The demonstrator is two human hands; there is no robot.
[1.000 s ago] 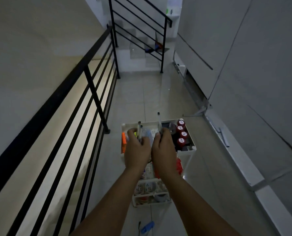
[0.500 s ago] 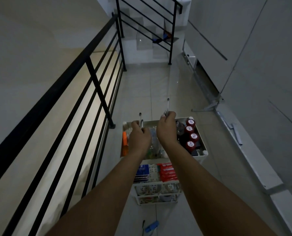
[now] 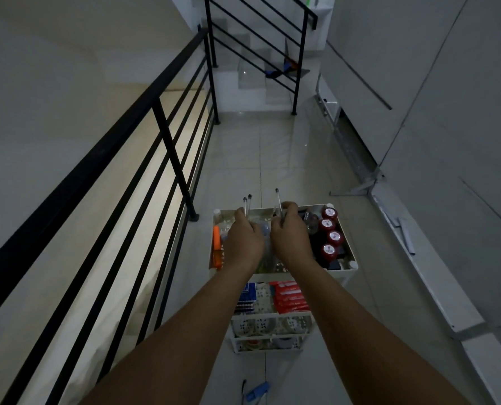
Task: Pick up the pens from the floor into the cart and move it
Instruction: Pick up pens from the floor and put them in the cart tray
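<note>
Near the bottom edge, on the floor tiles, a small blue object lies just behind the cart; I cannot tell what it is. If it is a pen, it could be forgotten, and a wheel or a foot could catch it when the cart is moved.

Further on stands the white cart, with packets on a lower shelf and a crowded top tray: an orange item at the left and red-capped bottles along the right side.

Above this tray are both hands. The left hand has its fingers closed around two pens, which stand upright. The right hand pinches one pen, also upright. The pens are over the far part of the tray, not yet put down.

My judgement: the tray is full, so a pen released upright may fall against the bottles or slip over the far rim to the floor. To the left, the black railing has wide gaps, and a pen rolling there could drop through
</note>
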